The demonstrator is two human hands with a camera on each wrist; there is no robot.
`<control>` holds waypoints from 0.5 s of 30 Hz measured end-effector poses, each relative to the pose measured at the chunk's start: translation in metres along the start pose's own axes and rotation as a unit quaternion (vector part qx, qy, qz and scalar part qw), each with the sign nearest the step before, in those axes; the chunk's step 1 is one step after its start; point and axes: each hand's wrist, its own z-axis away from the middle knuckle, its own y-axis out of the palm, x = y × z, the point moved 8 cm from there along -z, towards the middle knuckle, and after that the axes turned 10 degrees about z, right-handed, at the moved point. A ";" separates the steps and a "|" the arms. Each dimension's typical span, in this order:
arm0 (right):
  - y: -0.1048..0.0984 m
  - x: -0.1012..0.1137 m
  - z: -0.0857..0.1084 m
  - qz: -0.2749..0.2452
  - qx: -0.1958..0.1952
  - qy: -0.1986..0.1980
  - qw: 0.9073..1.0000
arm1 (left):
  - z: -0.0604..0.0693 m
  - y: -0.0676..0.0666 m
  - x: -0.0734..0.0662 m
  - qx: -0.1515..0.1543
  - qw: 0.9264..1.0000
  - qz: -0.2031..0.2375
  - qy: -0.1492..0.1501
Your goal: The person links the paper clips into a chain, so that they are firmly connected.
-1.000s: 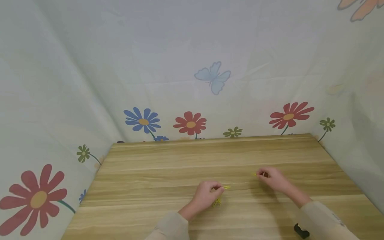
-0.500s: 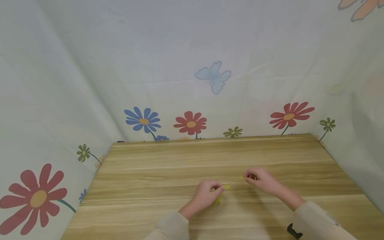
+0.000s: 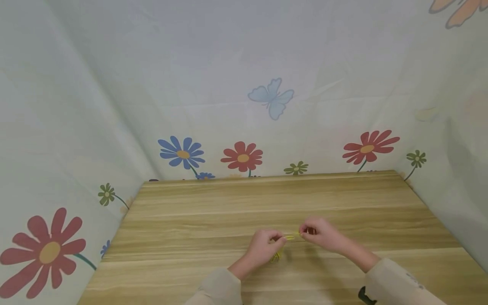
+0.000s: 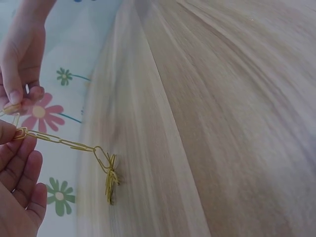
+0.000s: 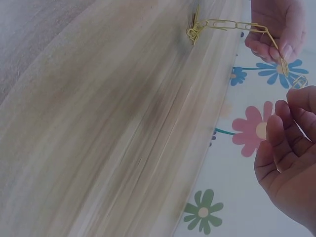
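My left hand point(image 3: 263, 248) pinches the end clip of a chain of yellow paper clips point(image 4: 59, 140) between thumb and finger. From there the chain runs down to a bunched heap of linked clips point(image 4: 111, 182), which appears to rest on the table. Facing it, my right hand point(image 3: 322, 233) pinches a single yellow paper clip point(image 5: 298, 81) by one end. The two clip tips are very close together between the hands; whether they touch or hook I cannot tell. In the right wrist view the other fingers of the right hand point(image 5: 291, 163) are loosely bent.
Both hands are above a wood-grain table point(image 3: 213, 207). A pale cloth backdrop point(image 3: 206, 84) printed with flowers and butterflies stands along its back and sides. A black strap-like item point(image 3: 366, 295) shows by the right sleeve point(image 3: 396, 279).
My right hand has moved left and slightly toward me, bringing its paper clip up to the one in the left hand. The left hand has stayed nearly still.
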 end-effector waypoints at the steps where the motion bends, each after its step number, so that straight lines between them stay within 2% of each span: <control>1: 0.001 0.001 0.000 -0.002 -0.002 -0.004 1.000 | 0.000 0.000 0.000 0.001 1.000 0.004 0.000; 6: 0.003 0.006 -0.003 0.008 -0.018 -0.024 1.000 | 0.000 0.001 0.000 0.003 1.000 0.011 0.001; 11: 0.005 0.007 -0.004 0.025 -0.020 -0.023 0.999 | -0.001 0.002 0.001 0.002 1.000 0.006 -0.004; 15: 0.006 0.007 -0.004 0.056 -0.025 -0.021 0.998 | -0.001 0.002 0.001 0.004 1.000 0.008 -0.006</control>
